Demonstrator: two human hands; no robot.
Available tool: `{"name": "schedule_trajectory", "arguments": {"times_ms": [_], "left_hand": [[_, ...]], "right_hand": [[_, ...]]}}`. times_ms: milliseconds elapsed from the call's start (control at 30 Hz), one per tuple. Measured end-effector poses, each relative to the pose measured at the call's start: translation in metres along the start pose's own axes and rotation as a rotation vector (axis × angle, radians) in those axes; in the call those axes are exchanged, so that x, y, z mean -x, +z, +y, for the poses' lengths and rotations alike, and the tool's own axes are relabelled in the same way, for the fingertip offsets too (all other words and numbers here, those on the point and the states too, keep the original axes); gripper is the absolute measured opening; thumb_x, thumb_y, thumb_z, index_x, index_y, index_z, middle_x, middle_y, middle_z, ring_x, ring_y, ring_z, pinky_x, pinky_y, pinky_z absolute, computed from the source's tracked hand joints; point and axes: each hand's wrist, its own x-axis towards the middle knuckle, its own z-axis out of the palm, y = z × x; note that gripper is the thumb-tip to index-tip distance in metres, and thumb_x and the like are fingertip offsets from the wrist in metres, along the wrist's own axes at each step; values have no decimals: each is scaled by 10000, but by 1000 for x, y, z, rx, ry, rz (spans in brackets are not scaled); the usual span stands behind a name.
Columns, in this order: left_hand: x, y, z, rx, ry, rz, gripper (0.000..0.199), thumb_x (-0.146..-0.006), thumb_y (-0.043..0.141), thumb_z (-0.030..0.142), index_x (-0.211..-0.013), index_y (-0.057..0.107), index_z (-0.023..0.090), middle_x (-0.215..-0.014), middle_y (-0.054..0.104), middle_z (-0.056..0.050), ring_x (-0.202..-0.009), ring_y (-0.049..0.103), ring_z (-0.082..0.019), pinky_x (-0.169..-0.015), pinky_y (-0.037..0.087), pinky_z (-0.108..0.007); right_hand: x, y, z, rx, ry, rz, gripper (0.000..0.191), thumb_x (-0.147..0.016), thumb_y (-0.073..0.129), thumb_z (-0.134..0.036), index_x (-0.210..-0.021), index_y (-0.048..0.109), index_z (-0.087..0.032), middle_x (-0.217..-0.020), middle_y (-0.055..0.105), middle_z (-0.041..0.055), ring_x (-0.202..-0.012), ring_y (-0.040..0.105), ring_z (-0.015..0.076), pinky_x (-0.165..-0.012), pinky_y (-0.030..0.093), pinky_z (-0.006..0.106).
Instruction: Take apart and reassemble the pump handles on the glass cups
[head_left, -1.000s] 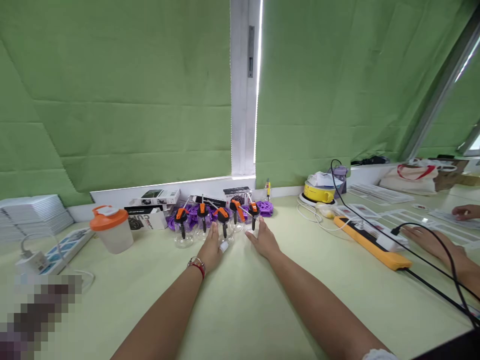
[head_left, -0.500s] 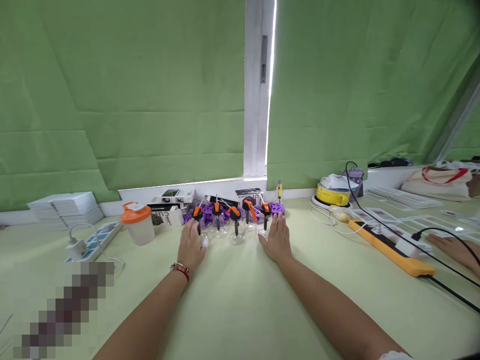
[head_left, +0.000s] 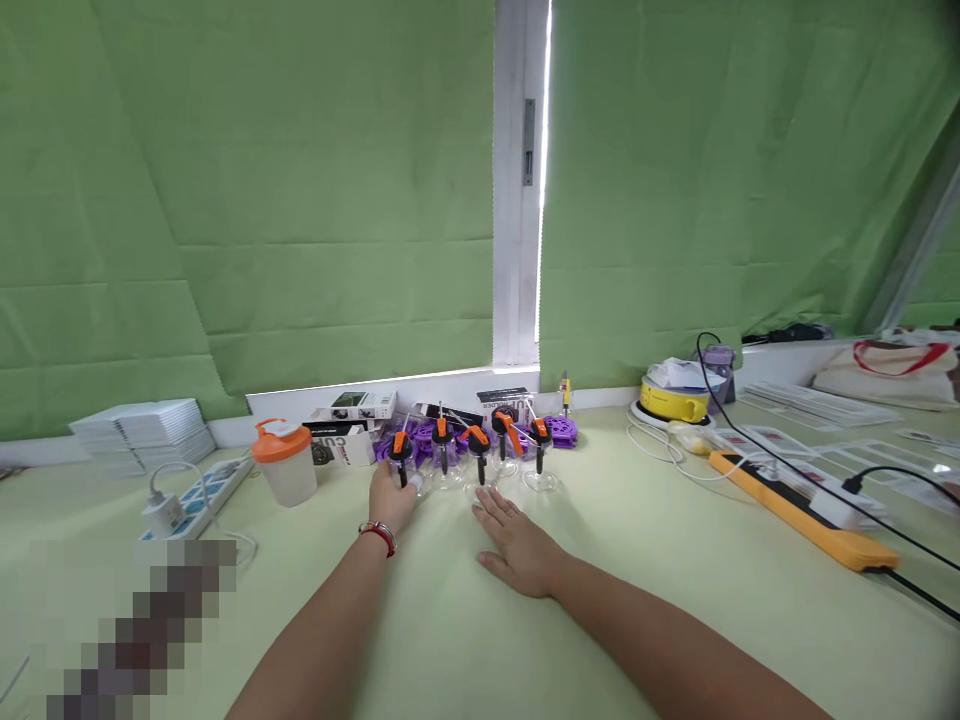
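Several clear, flared-base pieces with black caps and orange levers stand upright in a cluster on the table. At the leftmost black-and-orange-capped clear piece [head_left: 401, 448], my left hand [head_left: 391, 497] has its fingers and thumb on either side of the base, closed around it. The thumb has a white covering on its tip. My right hand [head_left: 521, 545] lies flat with fingers stretched out. Its fingertips reach the base of the front middle clear piece [head_left: 480, 445], and it holds nothing. Apart from that hand, the rightmost clear piece [head_left: 540, 440] stands upright.
Purple lattice-like pieces [head_left: 559, 432] and printed boxes [head_left: 349, 445] lie behind the cluster. An orange-lidded shaker cup [head_left: 289, 475] and a power strip [head_left: 206, 500] are to the left. An orange power strip [head_left: 802, 510], cables and a yellow container [head_left: 673, 403] are right.
My right hand has moved from the rightmost clear piece leftward and nearer to me, to the front middle one. My left hand stays at the leftmost piece. The view has shifted slightly.
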Motion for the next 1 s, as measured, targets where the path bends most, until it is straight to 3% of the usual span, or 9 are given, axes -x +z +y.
{"name": "schedule_trajectory", "arguments": {"times_ms": [200, 367, 433, 500, 567, 633, 733, 833, 1000], "left_hand": [[22, -32, 6, 76, -145, -45, 280, -544, 617, 186, -817, 556, 190, -754, 601, -26, -711, 567, -189, -610, 425, -283], [56, -59, 26, 297, -211, -312, 221, -509, 573, 179, -728, 590, 150, -724, 622, -36, -707, 594, -181, -673, 477, -301], [72, -68, 34, 565, -298, -543, 265, -491, 596, 160, -755, 610, 143, -767, 642, -48, -775, 612, -200, -747, 481, -321], [88, -74, 40, 712, -386, -740, 334, -495, 612, 150, -829, 625, 144, -801, 656, -62, -800, 626, -221, -765, 481, -344], [100, -77, 44, 766, -467, -879, 398, -519, 616, 151, -917, 616, 159, -808, 660, -71, -787, 640, -245, -744, 487, -380], [108, -78, 47, 772, -504, -964, 437, -523, 621, 143, -959, 593, 171, -794, 657, -73, -762, 651, -261, -711, 494, -399], [116, -75, 49, 775, -527, -960, 448, -570, 656, 192, -1006, 552, 197, -790, 652, -60, -743, 658, -253, -686, 506, -390], [119, -66, 54, 728, -583, -815, 376, -698, 652, 370, -1019, 519, 226, -727, 634, -30, -630, 632, -205, -605, 515, -367], [115, -46, 55, 654, -769, -713, 307, -751, 588, 469, -691, 495, 183, -511, 538, -5, -417, 506, -146, -463, 471, -313]], "right_hand": [[-2, -1, 6, -131, 30, -76, 668, -904, 349, -514, -1443, 295, -124, -1544, 97, 116, -1423, 13, 286, -1143, 105, 468], [-3, -5, -2, -458, 102, 111, 630, -882, 414, -522, -1392, 393, -151, -1498, 281, 136, -1390, 222, 270, -1131, 161, 442], [-10, -10, -9, -746, 245, 234, 600, -881, 393, -554, -1331, 450, -161, -1349, 497, 152, -1209, 493, 243, -1028, 347, 410], [-20, -15, -17, -1051, 410, 312, 564, -872, 376, -590, -1182, 535, -147, -1040, 661, 129, -838, 645, 185, -764, 490, 335], [-28, -17, -24, -1260, 539, 336, 494, -850, 411, -599, -949, 576, -145, -718, 643, 51, -524, 556, 118, -509, 429, 255], [-32, -17, -30, -1346, 618, 334, 410, -829, 476, -564, -762, 533, -164, -516, 521, -25, -384, 399, 75, -391, 291, 216], [-31, -10, -33, -1354, 671, 311, 348, -803, 550, -488, -653, 473, -183, -410, 379, -82, -341, 246, 50, -368, 168, 206], [-26, 0, -34, -1351, 667, 308, 312, -776, 593, -428, -633, 459, -185, -408, 363, -91, -357, 228, 46, -385, 155, 203], [-24, 10, -35, -1329, 576, 397, 227, -744, 638, -355, -689, 514, -173, -468, 435, -79, -430, 327, 54, -434, 243, 191]]}}
